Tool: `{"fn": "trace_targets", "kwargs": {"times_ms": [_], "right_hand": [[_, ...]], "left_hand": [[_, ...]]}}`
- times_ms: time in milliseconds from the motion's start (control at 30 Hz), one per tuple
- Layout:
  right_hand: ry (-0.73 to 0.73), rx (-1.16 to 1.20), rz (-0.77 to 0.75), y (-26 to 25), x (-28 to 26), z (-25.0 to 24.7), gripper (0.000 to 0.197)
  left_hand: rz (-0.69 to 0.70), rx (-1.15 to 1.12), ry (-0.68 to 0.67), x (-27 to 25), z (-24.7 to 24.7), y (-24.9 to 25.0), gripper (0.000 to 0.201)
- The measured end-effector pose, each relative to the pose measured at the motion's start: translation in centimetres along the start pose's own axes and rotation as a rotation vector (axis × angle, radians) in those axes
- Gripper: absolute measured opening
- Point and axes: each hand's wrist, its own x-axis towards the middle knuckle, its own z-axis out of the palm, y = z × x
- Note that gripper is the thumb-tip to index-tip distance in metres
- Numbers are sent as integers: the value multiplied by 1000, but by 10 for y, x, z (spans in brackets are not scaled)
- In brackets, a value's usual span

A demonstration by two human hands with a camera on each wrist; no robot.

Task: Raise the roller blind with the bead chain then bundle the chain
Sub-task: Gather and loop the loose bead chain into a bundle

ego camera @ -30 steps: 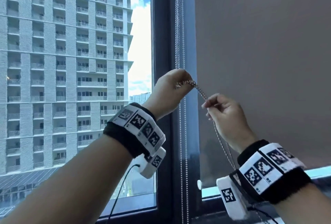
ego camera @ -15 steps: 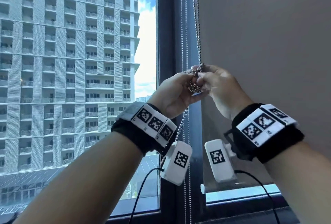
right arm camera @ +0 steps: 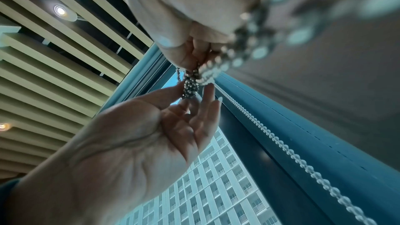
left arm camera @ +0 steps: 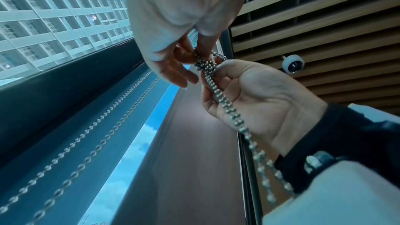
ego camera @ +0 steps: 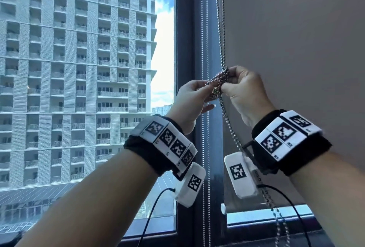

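Standing at a tall window [ego camera: 98, 88] with an apartment tower outside, dark window frame [ego camera: 185, 49] running up the middle. Closest to me are the wrist bands and camera boxes. Just past those, my left hand [ego camera: 189, 104] and right hand [ego camera: 245, 92] meet in front of the frame, both pinching a knotted wad of the bead chain [ego camera: 218, 84]. The rest of it hangs down past my right wrist and runs up along the frame. Behind that, the grey roller blind [ego camera: 296, 49] covers nearly the whole right pane, bottom edge just above the sill.
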Motion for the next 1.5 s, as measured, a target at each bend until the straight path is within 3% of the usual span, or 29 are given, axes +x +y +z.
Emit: {"fn": "trace_targets", "kwargs": {"times_ms": [233, 467, 633, 800, 933, 1033, 1133, 1300, 1500], "right_hand": [[4, -51, -91, 7, 0, -1, 27], [68, -186, -215, 18, 2, -2, 21], [131, -365, -367, 25, 1, -4, 27], [93, -520, -542, 29, -5, -7, 24], [85, -531, -558, 27, -7, -11, 25], [45, -351, -409, 25, -5, -13, 27], [70, -195, -303, 25, -2, -14, 36], [33, -304, -336, 27, -2, -16, 21], [13, -290, -264, 34, -7, -15, 36]], "left_hand": [[-82, -109, 6, 0, 1, 1, 6], [-168, -153, -42, 0, 3, 3, 7], [-340, -297, -105, -3, 6, 6, 22], [-386, -289, -124, -8, 4, 4, 28], [-326, -212, -135, -9, 4, 7, 20], [-187, -84, -98, -5, 5, 5, 8], [-92, -24, -86, -2, 4, 2, 10], [6, -57, -73, 0, 5, 2, 23], [6, -43, -56, 0, 5, -5, 20]]}}
